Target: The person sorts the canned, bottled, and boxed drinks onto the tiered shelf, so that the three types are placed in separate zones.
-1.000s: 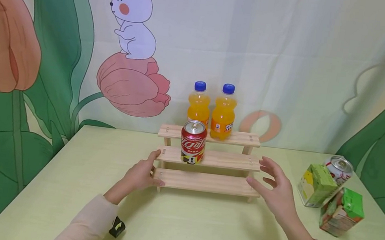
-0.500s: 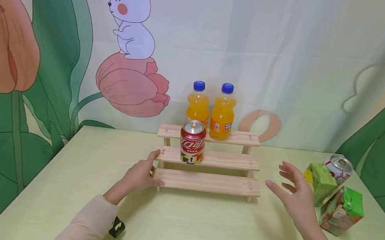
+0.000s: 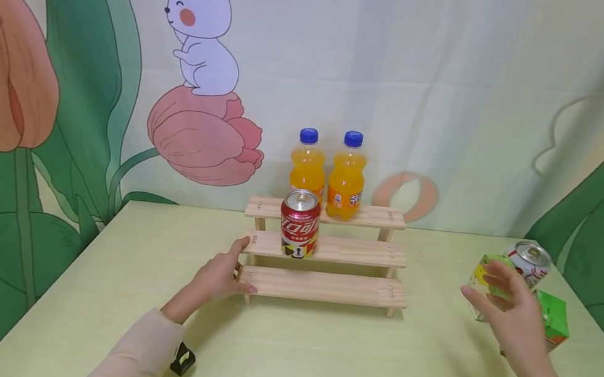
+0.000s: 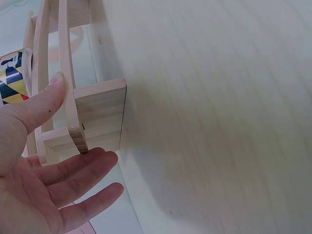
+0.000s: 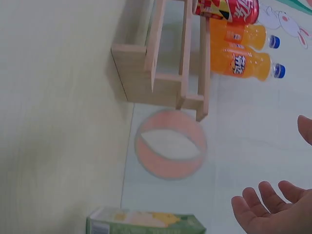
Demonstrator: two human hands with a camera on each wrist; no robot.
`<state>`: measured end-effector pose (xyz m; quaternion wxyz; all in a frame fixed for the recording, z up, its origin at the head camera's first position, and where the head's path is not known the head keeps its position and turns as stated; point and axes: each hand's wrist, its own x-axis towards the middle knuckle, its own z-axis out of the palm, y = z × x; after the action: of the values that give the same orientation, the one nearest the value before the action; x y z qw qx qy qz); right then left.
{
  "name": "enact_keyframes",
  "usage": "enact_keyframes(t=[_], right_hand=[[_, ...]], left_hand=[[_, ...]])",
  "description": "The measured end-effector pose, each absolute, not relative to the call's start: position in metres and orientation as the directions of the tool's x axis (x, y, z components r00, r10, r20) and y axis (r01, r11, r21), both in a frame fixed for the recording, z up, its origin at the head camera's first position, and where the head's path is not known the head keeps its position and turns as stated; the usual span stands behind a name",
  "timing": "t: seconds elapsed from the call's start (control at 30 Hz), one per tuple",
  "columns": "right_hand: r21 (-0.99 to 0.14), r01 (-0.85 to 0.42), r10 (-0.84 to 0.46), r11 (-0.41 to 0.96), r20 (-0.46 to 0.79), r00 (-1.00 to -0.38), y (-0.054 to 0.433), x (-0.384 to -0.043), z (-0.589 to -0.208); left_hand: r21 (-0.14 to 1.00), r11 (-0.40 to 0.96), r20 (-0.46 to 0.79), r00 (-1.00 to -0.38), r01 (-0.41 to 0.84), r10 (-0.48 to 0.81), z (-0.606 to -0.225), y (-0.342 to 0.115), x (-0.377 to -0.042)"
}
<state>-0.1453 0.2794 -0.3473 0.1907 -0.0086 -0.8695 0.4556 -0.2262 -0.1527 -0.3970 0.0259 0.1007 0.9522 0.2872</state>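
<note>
My left hand (image 3: 216, 275) holds the left end of a three-step wooden rack (image 3: 324, 286), thumb on the lowest board and fingers at the side. In the left wrist view, that thumb (image 4: 48, 100) lies on the board's top. My right hand (image 3: 518, 325), fingers spread and bent a little, hovers by a yellow-green drink carton (image 3: 478, 278) and partly hides it. Behind this carton stands a silvery-white can (image 3: 531, 258); a green-topped carton (image 3: 555, 314) is half covered by the hand. On the middle step sits a red cola can (image 3: 299, 228).
Two orange soda bottles with blue caps, a left one (image 3: 307, 167) and a right one (image 3: 346, 184), stand on the top step. A printed curtain (image 3: 473, 108) hangs behind the pale table (image 3: 315, 364).
My right hand has moved rightward from the rack's right end to the cartons. The left hand stays on the rack; cans and bottles keep their places.
</note>
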Motion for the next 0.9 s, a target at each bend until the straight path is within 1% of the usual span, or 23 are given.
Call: enact_keyframes(t=[0.1,0.2,0.43,0.5,0.73,0.9], right_hand=[[-0.799,-0.139,0.189,0.585,0.301,-0.935,0.291,-0.146,-0.344],[-0.792,-0.134,0.195,0.596,0.305,-0.932,0.301,-0.147,-0.341],[-0.761,-0.153,0.199,0.631,0.349,-0.916,0.324,-0.155,-0.335],[-0.75,-0.161,0.191,0.642,0.36,-0.913,0.335,-0.161,-0.339],[-0.667,-0.09,0.203,0.739,0.348,-0.915,0.392,-0.2,-0.373],[-0.64,-0.074,0.163,0.764,0.303,-0.939,0.413,-0.212,-0.375]], left_hand=[[0.554,0.813,0.011,-0.977,0.182,0.211,-0.398,-0.153,-0.226],[0.557,0.81,0.012,-0.977,0.183,0.213,-0.398,-0.154,-0.226],[0.562,0.807,0.017,-0.977,0.185,0.212,-0.398,-0.154,-0.226],[0.563,0.805,0.018,-0.977,0.186,0.213,-0.398,-0.154,-0.226],[0.562,0.805,0.015,-0.976,0.188,0.217,-0.399,-0.153,-0.226],[0.555,0.811,0.013,-0.977,0.185,0.214,-0.398,-0.153,-0.226]])
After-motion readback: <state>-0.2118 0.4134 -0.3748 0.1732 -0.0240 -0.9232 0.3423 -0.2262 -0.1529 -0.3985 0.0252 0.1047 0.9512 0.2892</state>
